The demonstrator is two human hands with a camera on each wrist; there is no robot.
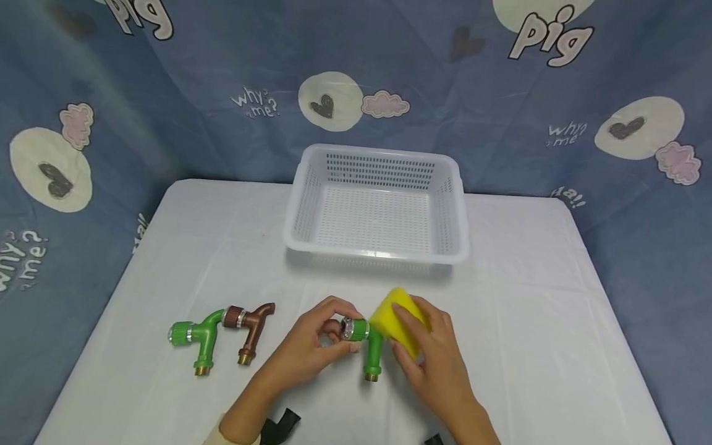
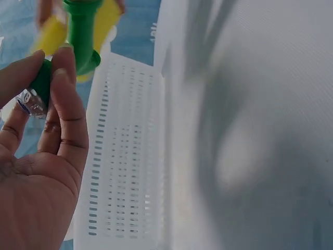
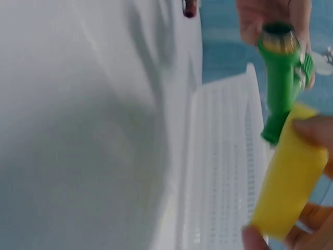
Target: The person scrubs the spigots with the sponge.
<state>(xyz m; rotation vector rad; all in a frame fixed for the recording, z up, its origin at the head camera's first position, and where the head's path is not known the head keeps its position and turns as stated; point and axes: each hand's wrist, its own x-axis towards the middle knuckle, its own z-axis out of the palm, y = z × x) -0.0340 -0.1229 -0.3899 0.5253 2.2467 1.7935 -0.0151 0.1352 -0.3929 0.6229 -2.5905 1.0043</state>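
Head view: most of the reading is found on the blue backdrop [image 1: 222,49]. "pig" is printed far left (cropped up top) and far right, "why? me?" is repeated at left, middle and right, and a scrap ending in "!!" is half covered past the right far corner of the table [image 1: 534,346].
Left hand [image 1: 311,346]: the knob [image 1: 358,330] of a green tap [image 1: 374,355] is pinched between thumb and fingers, near side, around the middle.
Right hand [image 1: 436,355]: a yellow sponge [image 1: 386,318] is gripped by thumb and fingers, and it's held up against the tap, just right of the knob.
Other taps: a second green tap [image 1: 207,339] and a brown tap [image 1: 256,330] are laid off to the left; whether they touch can't really be told.
White basket [image 1: 378,253]: parked on the far side of the table, slotted walls and all.
Left wrist view: the palm is shown up close, plus the knob's silver cap [image 2: 34,103], though its marks are too blurred to be read.
Right wrist view: the dark open mouth of the tap's threaded end [image 3: 279,39] is revealed; from the head, only its brass side is seen. A brown-red tip [image 3: 190,8] is cropped up top.
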